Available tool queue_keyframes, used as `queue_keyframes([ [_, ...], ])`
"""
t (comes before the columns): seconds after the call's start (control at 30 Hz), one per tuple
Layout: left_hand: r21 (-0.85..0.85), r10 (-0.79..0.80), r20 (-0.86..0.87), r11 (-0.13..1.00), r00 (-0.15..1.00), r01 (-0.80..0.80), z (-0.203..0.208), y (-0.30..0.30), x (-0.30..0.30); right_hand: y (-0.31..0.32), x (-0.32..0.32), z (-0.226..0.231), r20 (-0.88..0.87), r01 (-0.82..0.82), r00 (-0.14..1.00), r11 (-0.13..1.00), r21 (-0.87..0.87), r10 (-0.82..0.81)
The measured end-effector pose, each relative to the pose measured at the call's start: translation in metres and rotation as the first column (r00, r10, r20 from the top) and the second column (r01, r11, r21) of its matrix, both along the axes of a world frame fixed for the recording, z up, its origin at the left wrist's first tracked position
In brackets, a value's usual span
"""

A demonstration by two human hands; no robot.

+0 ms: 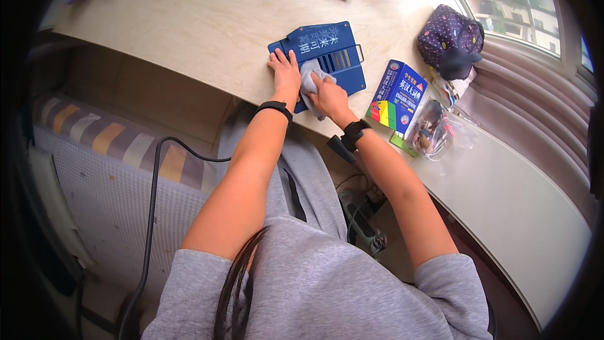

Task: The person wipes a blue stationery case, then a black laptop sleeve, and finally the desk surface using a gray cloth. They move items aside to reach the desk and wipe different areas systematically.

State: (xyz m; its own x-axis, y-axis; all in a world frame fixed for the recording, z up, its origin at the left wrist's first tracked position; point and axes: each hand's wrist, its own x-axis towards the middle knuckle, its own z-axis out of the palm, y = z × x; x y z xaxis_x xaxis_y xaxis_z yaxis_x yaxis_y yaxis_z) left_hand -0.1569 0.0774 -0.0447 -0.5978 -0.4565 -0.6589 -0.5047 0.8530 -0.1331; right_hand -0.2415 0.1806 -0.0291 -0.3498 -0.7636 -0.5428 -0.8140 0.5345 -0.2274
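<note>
Near the front edge of the tabletop (189,31), the left hand (286,77) rests spread on a blue stand (356,77); the right hand (329,97) pinches grey cloth (308,75), apparently wiping; another stroke needs steady bracing.

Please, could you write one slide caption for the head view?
The left hand rests on a slotted blue panel while the right hand holds a grey cloth against it.

Dark blue stand (345,75) with white lettering; light grey cloth (308,79). Blue book (404,96) with white lettering and red, yellow and green patches. Dark purple pouch (447,34) with multicoloured spots. Cream surface (189,31), faintly marbled. Fabric (116,135) banded in grey, white and orange. Heathered grey shirt (327,283); black wristbands (354,133). Mauve curtain (525,110).
</note>
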Motion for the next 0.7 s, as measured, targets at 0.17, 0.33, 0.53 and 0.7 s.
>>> queue_keyframes([
  [0.17,-0.01,0.109,-0.083,0.994,0.991,-0.11,-0.005,0.004,-0.001,-0.019,-0.041,-0.006,-0.097,0.067,0.992,0.985,-0.157,-0.083],
  [0.33,-0.027,0.129,0.014,0.991,0.991,-0.129,-0.007,0.007,-0.013,0.006,-0.011,-0.01,-0.024,0.03,0.999,0.985,-0.17,-0.035],
  [0.53,-0.028,0.135,0.015,0.991,0.991,-0.134,-0.006,0.006,-0.014,0.025,-0.061,-0.003,0.023,-0.053,0.998,0.982,-0.182,0.059],
  [0.7,-0.056,0.121,0.04,0.991,0.992,-0.118,-0.008,0.008,-0.014,0.034,-0.125,-0.004,-0.099,0.33,0.933,0.934,-0.137,-0.345],
])
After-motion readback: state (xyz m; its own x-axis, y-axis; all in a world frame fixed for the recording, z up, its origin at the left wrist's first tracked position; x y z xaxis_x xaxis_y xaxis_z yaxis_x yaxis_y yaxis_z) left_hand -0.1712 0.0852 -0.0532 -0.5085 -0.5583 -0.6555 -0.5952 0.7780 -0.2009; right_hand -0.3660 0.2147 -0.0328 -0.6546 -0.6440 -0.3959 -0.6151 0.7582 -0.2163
